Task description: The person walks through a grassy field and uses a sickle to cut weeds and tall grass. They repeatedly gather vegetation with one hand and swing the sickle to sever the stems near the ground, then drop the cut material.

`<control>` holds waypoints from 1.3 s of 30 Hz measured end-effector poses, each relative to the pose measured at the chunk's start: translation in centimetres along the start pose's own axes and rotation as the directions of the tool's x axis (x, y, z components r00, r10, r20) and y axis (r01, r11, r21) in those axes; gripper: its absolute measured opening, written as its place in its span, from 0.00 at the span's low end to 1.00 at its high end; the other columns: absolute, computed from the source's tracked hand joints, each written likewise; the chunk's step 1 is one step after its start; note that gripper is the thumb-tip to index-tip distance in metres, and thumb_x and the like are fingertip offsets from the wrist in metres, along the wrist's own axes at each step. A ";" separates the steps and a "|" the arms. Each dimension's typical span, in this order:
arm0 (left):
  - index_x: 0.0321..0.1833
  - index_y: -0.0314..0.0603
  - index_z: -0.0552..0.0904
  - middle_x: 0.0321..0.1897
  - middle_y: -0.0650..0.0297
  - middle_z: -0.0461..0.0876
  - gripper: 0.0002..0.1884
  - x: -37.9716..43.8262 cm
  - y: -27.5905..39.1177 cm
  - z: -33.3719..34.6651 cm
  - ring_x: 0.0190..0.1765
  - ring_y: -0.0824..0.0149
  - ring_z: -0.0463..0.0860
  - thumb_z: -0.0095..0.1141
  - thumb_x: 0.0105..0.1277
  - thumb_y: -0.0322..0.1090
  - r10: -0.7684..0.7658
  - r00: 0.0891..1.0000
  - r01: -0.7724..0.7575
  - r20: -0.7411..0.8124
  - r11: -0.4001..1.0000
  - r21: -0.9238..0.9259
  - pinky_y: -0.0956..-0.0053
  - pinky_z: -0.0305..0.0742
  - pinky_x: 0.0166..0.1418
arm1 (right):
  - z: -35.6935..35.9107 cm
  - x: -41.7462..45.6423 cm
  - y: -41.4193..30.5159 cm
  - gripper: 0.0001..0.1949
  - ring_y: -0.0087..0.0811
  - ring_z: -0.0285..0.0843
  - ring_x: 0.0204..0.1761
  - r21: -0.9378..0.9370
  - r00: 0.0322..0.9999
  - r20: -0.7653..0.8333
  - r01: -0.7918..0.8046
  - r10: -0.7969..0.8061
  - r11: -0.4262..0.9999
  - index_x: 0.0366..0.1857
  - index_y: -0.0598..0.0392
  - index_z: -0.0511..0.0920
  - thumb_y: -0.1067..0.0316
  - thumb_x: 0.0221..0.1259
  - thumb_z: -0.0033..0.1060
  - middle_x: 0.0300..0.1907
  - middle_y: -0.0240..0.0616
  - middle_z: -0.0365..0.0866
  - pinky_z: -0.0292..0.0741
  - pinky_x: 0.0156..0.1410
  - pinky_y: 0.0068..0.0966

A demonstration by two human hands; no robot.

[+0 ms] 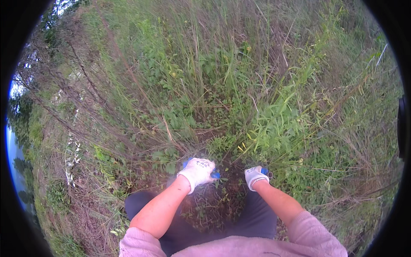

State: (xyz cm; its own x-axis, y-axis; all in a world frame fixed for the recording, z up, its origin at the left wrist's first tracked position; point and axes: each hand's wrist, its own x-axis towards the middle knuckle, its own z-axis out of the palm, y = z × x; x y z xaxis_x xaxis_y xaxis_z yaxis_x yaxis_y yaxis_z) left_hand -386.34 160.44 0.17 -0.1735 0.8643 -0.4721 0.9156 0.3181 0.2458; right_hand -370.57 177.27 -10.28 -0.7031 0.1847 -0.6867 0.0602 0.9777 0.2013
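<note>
My left hand (198, 172), in a white work glove with blue fingertips, is low in front of my knees, beside dry stems (183, 146) and broad green leaves (167, 157). Its thumb stands out to the right; whether the fingers grip any stems is hidden. To its right, my right hand (254, 176), gloved alike, is closed around a handle, whose round end (270, 174) pokes out past the blue fingers. The rest of that tool cannot be made out among the weeds. Between the hands lies brown soil (229, 163) with small green sprouts.
Tall grass and weeds (224, 64) rise ahead, with a leafy green clump (279, 125) to the right. Thin brown branches (93, 109) lean across the left. White flowers or leaves (72, 154) stand farther left. My dark trousers (257, 215) frame the ground, littered with cut or dry bits (205, 205).
</note>
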 end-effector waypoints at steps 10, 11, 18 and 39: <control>0.42 0.39 0.74 0.33 0.53 0.79 0.26 0.2 -0.1 0.3 0.37 0.54 0.79 0.49 0.55 0.57 -0.038 0.999 0.038 0.017 0.999 -0.011 0.64 0.73 0.41 | 0.4 -0.2 0.0 0.12 0.39 0.79 0.39 -0.025 0.996 -0.090 -0.007 0.004 1.000 0.36 0.53 0.79 0.66 0.48 0.52 0.37 0.41 0.80 0.73 0.40 0.38; 0.41 0.39 0.74 0.33 0.53 0.79 0.25 0.3 0.0 0.2 0.37 0.55 0.79 0.50 0.55 0.56 -0.051 0.998 0.052 0.041 0.999 -0.016 0.64 0.73 0.41 | 0.4 -0.2 0.0 0.12 0.39 0.79 0.39 -0.029 0.996 -0.093 -0.008 0.005 1.000 0.36 0.53 0.79 0.66 0.48 0.52 0.37 0.41 0.80 0.73 0.39 0.38; 0.39 0.40 0.75 0.33 0.53 0.79 0.23 1.0 0.5 1.5 0.38 0.55 0.79 0.50 0.54 0.56 -0.080 0.997 0.080 0.020 0.997 -0.014 0.63 0.73 0.41 | 1.2 0.2 0.2 0.11 0.40 0.79 0.39 -0.023 0.996 -0.089 0.005 -0.007 1.000 0.35 0.53 0.80 0.65 0.47 0.53 0.37 0.39 0.80 0.72 0.39 0.39; 0.35 0.50 0.84 0.31 0.65 0.81 0.13 12.3 8.0 -7.8 0.33 0.65 0.79 0.58 0.44 0.38 -0.167 0.982 0.186 -0.087 0.926 0.330 0.65 0.71 0.27 | 3.8 1.2 0.9 0.11 0.35 0.77 0.46 -0.103 0.990 -0.106 -0.101 0.090 0.990 0.40 0.47 0.78 0.64 0.53 0.50 0.43 0.35 0.79 0.68 0.49 0.40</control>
State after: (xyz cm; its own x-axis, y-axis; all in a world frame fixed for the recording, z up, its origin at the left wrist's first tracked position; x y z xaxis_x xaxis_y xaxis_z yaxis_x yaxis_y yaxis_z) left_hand -383.95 176.68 3.00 -0.3544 0.8297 -0.4312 0.9347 0.3268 -0.1395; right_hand -368.66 178.72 -13.62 -0.7658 0.2605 -0.5880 0.0578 0.9385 0.3404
